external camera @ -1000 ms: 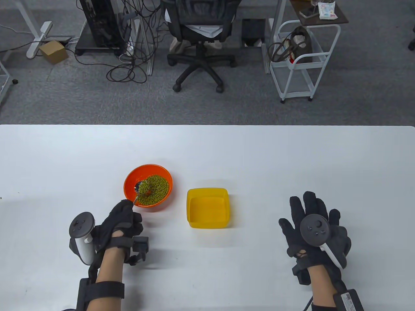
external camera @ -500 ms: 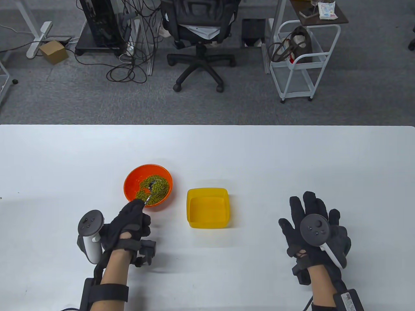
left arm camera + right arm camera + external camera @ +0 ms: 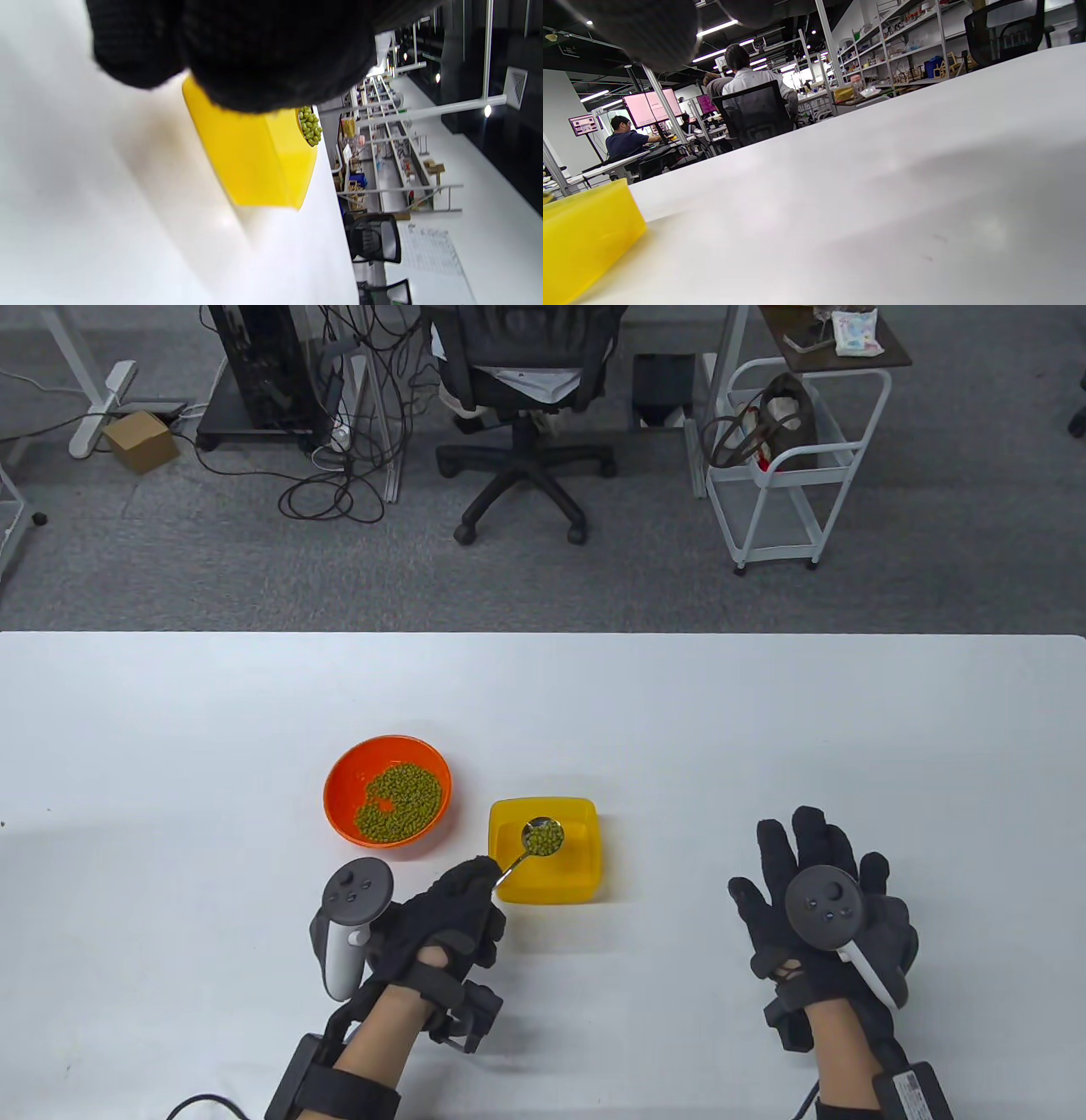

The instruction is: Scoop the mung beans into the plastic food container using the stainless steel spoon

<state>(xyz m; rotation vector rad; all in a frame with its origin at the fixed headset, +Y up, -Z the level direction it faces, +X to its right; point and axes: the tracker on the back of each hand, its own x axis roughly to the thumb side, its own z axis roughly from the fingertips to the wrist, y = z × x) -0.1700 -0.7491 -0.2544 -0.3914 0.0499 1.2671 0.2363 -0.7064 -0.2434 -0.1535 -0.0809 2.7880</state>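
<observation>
Gripping bean-laden spoon [image 3: 533, 842] over yellow container [image 3: 585, 875], left hand [image 3: 441, 916], right hand [image 3: 827, 899] flat, fingers spread

Spoon [image 3: 533, 845] handle end buried in left hand [image 3: 445, 912], lower centre of table view. Left wrist view: glove blocks top; spoon bowl hidden, only beans [image 3: 310, 126] show past container [image 3: 254, 161]. Container [image 3: 581, 237] cut by right wrist view's left edge.

Quick headcount of your table

You've got two gloved hands, left hand [image 3: 441, 912] and right hand [image 3: 827, 899], one spoon [image 3: 533, 845], one yellow container [image 3: 585, 814], and one orange bowl [image 3: 339, 780] just left of that container, beans too many to count.
</observation>
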